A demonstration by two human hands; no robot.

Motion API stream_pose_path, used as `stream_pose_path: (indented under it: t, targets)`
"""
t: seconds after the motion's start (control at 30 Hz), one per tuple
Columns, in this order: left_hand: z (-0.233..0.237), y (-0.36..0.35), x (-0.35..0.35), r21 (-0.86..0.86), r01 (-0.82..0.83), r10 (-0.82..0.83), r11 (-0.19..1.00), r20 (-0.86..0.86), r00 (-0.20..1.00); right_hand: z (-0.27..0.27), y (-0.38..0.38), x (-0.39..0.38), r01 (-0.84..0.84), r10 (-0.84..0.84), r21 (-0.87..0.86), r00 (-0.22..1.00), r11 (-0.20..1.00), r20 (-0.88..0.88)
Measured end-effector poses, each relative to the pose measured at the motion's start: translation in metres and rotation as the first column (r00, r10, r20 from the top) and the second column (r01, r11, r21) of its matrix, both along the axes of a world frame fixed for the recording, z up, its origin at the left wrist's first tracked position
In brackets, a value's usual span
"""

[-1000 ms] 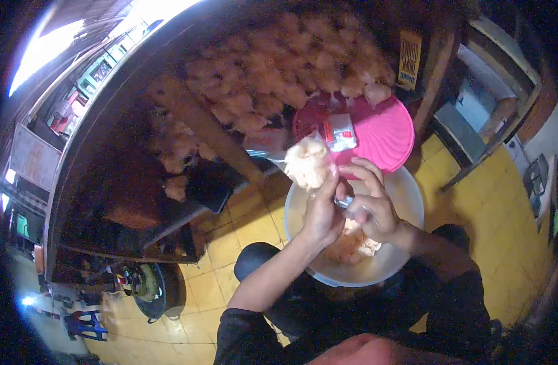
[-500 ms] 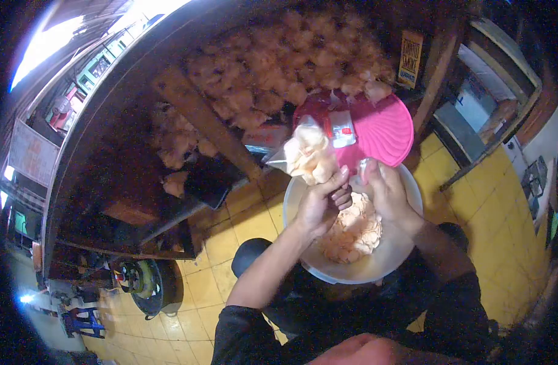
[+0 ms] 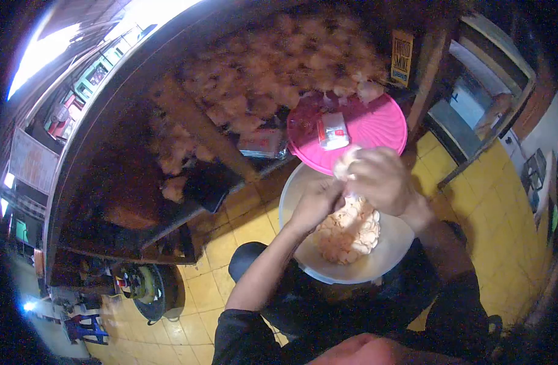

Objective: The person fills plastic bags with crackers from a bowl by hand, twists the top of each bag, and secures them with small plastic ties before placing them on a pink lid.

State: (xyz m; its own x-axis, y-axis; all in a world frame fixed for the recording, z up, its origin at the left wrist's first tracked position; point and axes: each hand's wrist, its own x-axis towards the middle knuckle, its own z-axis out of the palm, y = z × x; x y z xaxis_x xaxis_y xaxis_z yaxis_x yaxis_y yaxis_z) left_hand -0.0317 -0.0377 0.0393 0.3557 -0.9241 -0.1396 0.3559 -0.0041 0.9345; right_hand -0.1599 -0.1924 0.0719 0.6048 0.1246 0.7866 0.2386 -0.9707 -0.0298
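Note:
My right hand (image 3: pixel 382 182), blurred by motion, is closed around a small clear bag of pale crackers (image 3: pixel 345 163). The bag's pale end shows at the left of its fingers. My left hand (image 3: pixel 318 205) is pinched at the bag's lower part, beside my right hand. Both hands are above a translucent plastic tub (image 3: pixel 397 237) set between my legs. Loose pale round crackers (image 3: pixel 351 234) lie in the tub. Just beyond my hands is a round pink lid (image 3: pixel 382 131) with a packet of clear plastic bags (image 3: pixel 334 131) on it.
Many filled small bags (image 3: pixel 279 67) are heaped on the dark wooden platform (image 3: pixel 200 121) ahead. Another plastic packet (image 3: pixel 262 144) lies at its edge. A yellow-lettered box (image 3: pixel 402 58) stands at the back right. A gas cylinder (image 3: pixel 146 283) in a dark basin stands on the yellow tiles at left.
The cracker-filled bag has swung from the left of my left hand to the right, and my right hand now covers most of it. My left hand stays above the tub.

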Motion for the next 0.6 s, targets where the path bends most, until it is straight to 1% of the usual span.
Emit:
stream_pose_path:
  t: [0.03, 0.07, 0.1, 0.13, 0.17, 0.2, 0.23, 0.27, 0.33, 0.37, 0.43, 0.47, 0.5, 0.53, 0.57, 0.6]
  targets:
    - [-0.001, 0.001, -0.001, 0.075, 0.099, -0.112, 0.992, 0.211, 0.971, 0.002, 0.005, 0.003, -0.086, 0.084, -0.037, 0.995, 0.996, -0.052]
    - [-0.003, 0.001, -0.004, 0.17, 0.18, -0.235, 0.969, 0.4, 0.886, 0.002, 0.008, 0.003, -0.172, 0.164, -0.065, 0.981, 0.983, -0.107]
    - [-0.002, 0.001, -0.004, 0.175, 0.187, -0.243, 0.967, 0.396, 0.886, -0.009, 0.009, 0.008, -0.172, 0.183, 0.105, 0.977, 0.98, -0.108]
    - [0.0, 0.001, -0.005, 0.119, 0.084, -0.141, 0.989, 0.641, 0.754, -0.015, 0.007, 0.005, -0.165, 0.177, 0.114, 0.978, 0.98, -0.109]
    - [0.004, 0.003, -0.006, 0.039, 0.006, -0.035, 0.999, 0.829, 0.558, -0.02, 0.007, 0.003, -0.072, 0.116, 0.21, 0.972, 0.975, -0.205]
    - [0.008, 0.003, -0.008, -0.069, -0.045, 0.08, 0.997, 0.946, 0.313, -0.02, 0.007, 0.002, 0.028, 0.064, 0.288, 0.951, 0.957, -0.304]
    - [0.014, 0.004, -0.01, -0.027, -0.078, 0.042, 0.997, 0.979, 0.2, -0.022, 0.009, 0.004, 0.006, 0.097, 0.414, 0.969, 0.91, -0.229]
    - [0.016, 0.003, -0.009, -0.028, -0.076, 0.042, 0.997, 0.978, 0.202, -0.022, 0.011, 0.005, 0.009, 0.095, 0.413, 0.968, 0.911, -0.231]
    - [0.02, -0.001, -0.007, -0.283, -0.018, 0.282, 0.959, 0.959, -0.017, -0.022, 0.013, 0.007, 0.07, 0.077, 0.603, 0.974, 0.795, -0.213]
    - [0.021, -0.001, -0.008, -0.284, -0.019, 0.283, 0.959, 0.959, -0.014, -0.022, 0.013, 0.008, 0.071, 0.077, 0.602, 0.973, 0.795, -0.216]
    - [0.023, -0.002, -0.01, -0.292, -0.079, 0.303, 0.953, 0.911, 0.279, -0.022, 0.014, 0.009, 0.031, 0.191, 0.832, 0.968, 0.554, -0.163]
    - [0.021, -0.001, -0.01, -0.294, -0.082, 0.305, 0.952, 0.911, 0.278, -0.019, 0.015, 0.009, 0.029, 0.194, 0.831, 0.967, 0.556, -0.163]
    - [0.018, 0.0, -0.009, -0.268, -0.115, 0.291, 0.956, 0.843, 0.453, -0.013, 0.018, 0.008, -0.028, 0.277, 0.936, 0.958, 0.35, -0.075]
    - [0.015, 0.0, -0.009, -0.238, -0.14, 0.273, 0.961, 0.743, 0.612, -0.011, 0.019, 0.008, -0.074, 0.337, 0.99, 0.941, 0.122, 0.029]
    - [0.013, -0.001, -0.01, -0.238, -0.141, 0.274, 0.961, 0.743, 0.611, -0.012, 0.018, 0.008, -0.075, 0.339, 0.99, 0.94, 0.122, 0.029]
    - [0.011, -0.003, -0.011, -0.295, -0.159, 0.32, 0.942, 0.652, 0.688, -0.013, 0.017, 0.007, -0.077, 0.365, 0.991, 0.931, 0.106, 0.033]
